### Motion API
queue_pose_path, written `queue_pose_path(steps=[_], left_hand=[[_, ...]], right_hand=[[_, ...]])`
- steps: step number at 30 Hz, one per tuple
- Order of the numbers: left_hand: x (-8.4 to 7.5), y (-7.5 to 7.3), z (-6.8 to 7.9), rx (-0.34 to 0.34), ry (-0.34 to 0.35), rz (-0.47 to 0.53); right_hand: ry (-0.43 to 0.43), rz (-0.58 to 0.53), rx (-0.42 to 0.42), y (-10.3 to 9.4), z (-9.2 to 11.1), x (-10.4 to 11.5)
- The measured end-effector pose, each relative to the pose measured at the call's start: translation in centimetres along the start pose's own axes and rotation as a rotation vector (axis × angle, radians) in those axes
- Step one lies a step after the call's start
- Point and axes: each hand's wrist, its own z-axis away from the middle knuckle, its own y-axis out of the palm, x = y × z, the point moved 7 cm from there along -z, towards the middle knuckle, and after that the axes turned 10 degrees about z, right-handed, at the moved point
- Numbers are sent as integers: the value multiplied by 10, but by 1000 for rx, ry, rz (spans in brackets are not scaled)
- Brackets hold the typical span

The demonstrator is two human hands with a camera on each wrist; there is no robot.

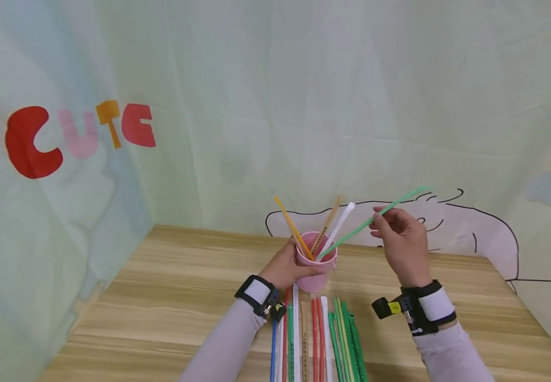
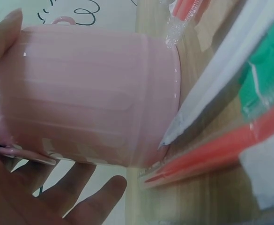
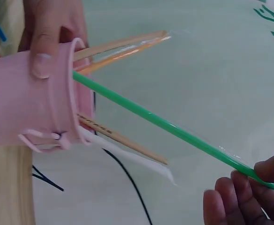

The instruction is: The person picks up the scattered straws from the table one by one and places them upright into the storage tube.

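My left hand (image 1: 282,266) grips a small pink bucket (image 1: 311,280) at the back of the table, thumb and fingers around its side near the rim. In the head view, an orange straw (image 1: 291,223), a brown paper-wrapped straw (image 1: 327,223) and a white paper-wrapped straw (image 1: 339,225) lean out of it. Between thumb and fingers my right hand (image 1: 405,241) pinches a green straw (image 1: 359,228) in a clear wrapper. It slants down to the left, and its lower end is at the bucket's mouth, as the right wrist view shows. The bucket's bottom inside is hidden.
In front of the bucket lies a row of wrapped straws: blue, a white one (image 1: 296,331), a brown one (image 1: 304,339), red ones (image 1: 321,339) and several green ones (image 1: 354,342). A printed curtain (image 1: 333,106) hangs behind the wooden table (image 1: 184,297).
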Motion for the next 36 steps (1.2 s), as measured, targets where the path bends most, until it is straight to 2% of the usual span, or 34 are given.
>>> queue_pose_path(steps=[5, 8, 13, 18, 21, 29, 32, 36], left_hand=[[-20, -1, 10, 5, 20, 21], [-24, -1, 12, 11, 27, 34], [-9, -2, 7, -1, 9, 35], [5, -3, -4, -1, 13, 11], [5, -3, -6, 7, 27, -3], [5, -6, -3, 6, 10, 10], [4, -7, -2, 6, 20, 0], [2, -9, -1, 6, 39, -65]], right_hand=[[-18, 123, 73, 27, 3, -6], [-12, 182, 140, 46, 8, -11], [32, 249, 274, 70, 20, -25], [50, 271, 301, 75, 27, -37], [65, 221, 332, 78, 29, -44], [117, -46, 581, 103, 43, -57], [110, -122, 610, 113, 46, -56], [89, -208, 603, 125, 48, -54]])
